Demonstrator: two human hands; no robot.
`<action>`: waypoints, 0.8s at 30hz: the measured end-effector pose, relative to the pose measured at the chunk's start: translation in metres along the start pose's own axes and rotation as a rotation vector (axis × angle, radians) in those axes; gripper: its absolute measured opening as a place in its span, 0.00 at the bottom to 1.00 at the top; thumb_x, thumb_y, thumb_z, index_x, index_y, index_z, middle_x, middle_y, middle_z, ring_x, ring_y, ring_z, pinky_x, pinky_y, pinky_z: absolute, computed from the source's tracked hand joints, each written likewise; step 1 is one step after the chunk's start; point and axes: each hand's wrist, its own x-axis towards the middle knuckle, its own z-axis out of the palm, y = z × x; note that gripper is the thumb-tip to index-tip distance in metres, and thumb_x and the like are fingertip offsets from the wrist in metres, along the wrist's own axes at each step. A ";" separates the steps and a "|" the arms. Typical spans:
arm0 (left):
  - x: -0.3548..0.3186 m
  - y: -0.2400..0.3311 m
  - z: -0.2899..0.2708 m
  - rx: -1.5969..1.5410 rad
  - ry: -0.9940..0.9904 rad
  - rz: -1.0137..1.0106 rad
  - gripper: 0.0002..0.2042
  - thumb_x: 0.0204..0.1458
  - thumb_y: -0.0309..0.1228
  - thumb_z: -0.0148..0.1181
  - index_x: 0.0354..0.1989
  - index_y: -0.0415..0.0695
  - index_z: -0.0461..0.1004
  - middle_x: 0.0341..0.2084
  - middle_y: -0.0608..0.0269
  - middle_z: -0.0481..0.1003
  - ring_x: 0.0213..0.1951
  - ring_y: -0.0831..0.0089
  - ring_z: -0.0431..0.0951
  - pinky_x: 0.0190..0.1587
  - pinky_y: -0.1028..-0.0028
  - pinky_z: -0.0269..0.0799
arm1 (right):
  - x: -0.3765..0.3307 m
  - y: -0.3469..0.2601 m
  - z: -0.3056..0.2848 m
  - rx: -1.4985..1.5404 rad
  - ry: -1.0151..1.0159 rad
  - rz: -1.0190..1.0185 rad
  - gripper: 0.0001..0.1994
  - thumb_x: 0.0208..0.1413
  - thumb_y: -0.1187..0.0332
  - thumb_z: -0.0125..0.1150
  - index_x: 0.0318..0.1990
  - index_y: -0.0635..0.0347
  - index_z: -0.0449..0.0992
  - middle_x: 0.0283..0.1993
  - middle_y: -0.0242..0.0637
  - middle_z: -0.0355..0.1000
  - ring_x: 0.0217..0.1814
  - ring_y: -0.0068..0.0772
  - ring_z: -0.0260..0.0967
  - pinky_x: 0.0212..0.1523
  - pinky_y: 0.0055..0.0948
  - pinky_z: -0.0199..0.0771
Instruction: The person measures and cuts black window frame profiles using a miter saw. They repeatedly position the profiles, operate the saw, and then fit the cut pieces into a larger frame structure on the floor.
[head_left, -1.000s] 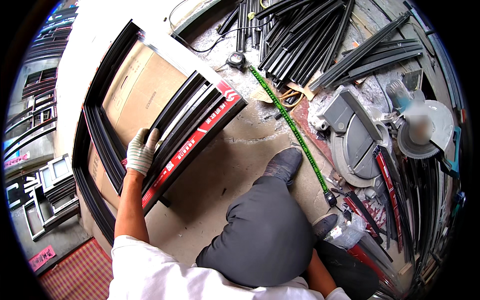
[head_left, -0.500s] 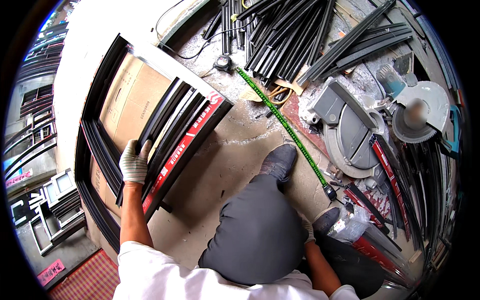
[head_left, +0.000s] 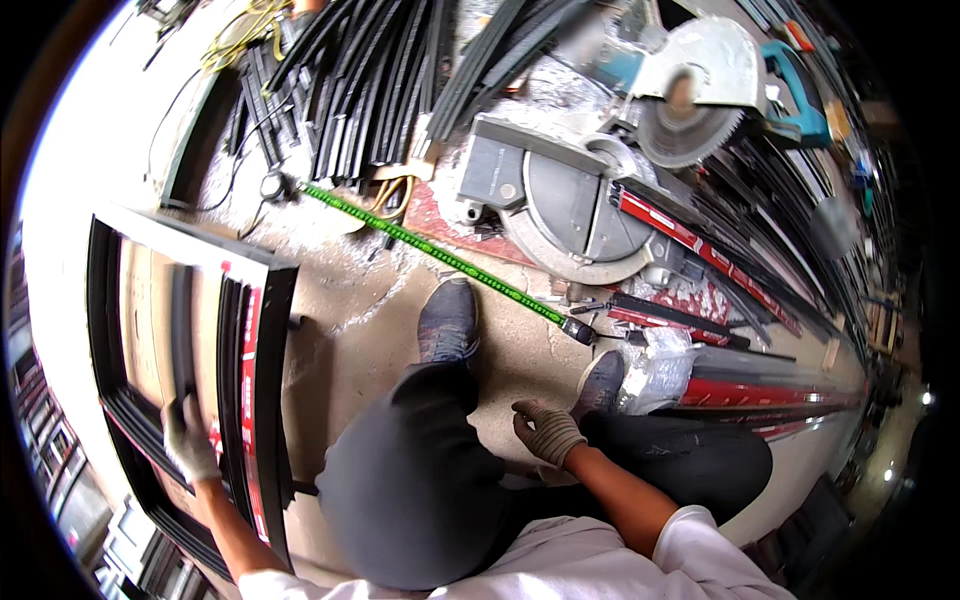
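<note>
"While the person bends over the concrete floor (head_left: 390,350), what does the left hand (head_left: 190,442) have?"

"It is gloved and grasps the lower end of a black profile strip (head_left: 182,325), though motion blur hides how each finger lies."

"And where is that strip?"

"Over the opening of a black rectangular frame (head_left: 274,400) on the person's left, in front of brown cardboard (head_left: 143,300). It stands apart from the strips bunched along the frame's right side, where red film (head_left: 249,400) runs down the bar. Whether it touches the cardboard, one cannot tell."

"The right hand (head_left: 550,433)?"

"Gloved too, released and relaxed, its fingers loosely bent near the right shoe (head_left: 600,385). The left shoe (head_left: 448,318) is planted farther forward."

"What crosses the floor ahead?"

"A green measuring tape (head_left: 437,247), drawn out on a slant. Its nearer end meets a small black case (head_left: 578,331); its far end lies just beside a rounded tape measure (head_left: 273,186)."

"And beyond it?"

"A mitre saw (head_left: 585,210) with a grey turntable, a toothed round blade (head_left: 680,140) and a teal handle (head_left: 800,100). Black profiles (head_left: 380,90) are heaped to its left, and clear plastic wrapping (head_left: 660,365) covers the ends of red-and-black lengths (head_left: 775,393) beyond the right knee."
</note>
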 end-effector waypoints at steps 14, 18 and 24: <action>0.161 0.223 0.007 -0.263 -0.171 0.449 0.20 0.66 0.23 0.62 0.66 0.39 0.75 0.51 0.52 0.79 0.55 0.59 0.80 0.59 0.63 0.75 | 0.010 -0.004 -0.004 0.044 0.106 -0.102 0.14 0.67 0.62 0.57 0.53 0.57 0.80 0.50 0.54 0.79 0.55 0.61 0.76 0.60 0.51 0.76; 0.180 0.341 0.081 -0.063 -0.346 0.790 0.20 0.59 0.26 0.69 0.60 0.45 0.78 0.38 0.51 0.78 0.43 0.50 0.80 0.47 0.57 0.76 | 0.009 0.005 -0.012 0.074 0.204 -0.082 0.12 0.66 0.62 0.59 0.50 0.57 0.79 0.47 0.53 0.78 0.53 0.60 0.76 0.58 0.52 0.76; 0.190 0.425 0.180 -0.048 -0.751 0.897 0.12 0.66 0.30 0.62 0.56 0.43 0.80 0.39 0.48 0.77 0.42 0.50 0.79 0.48 0.56 0.75 | 0.013 0.004 -0.021 0.158 0.296 -0.084 0.13 0.66 0.62 0.58 0.52 0.55 0.79 0.47 0.52 0.78 0.52 0.59 0.77 0.58 0.51 0.76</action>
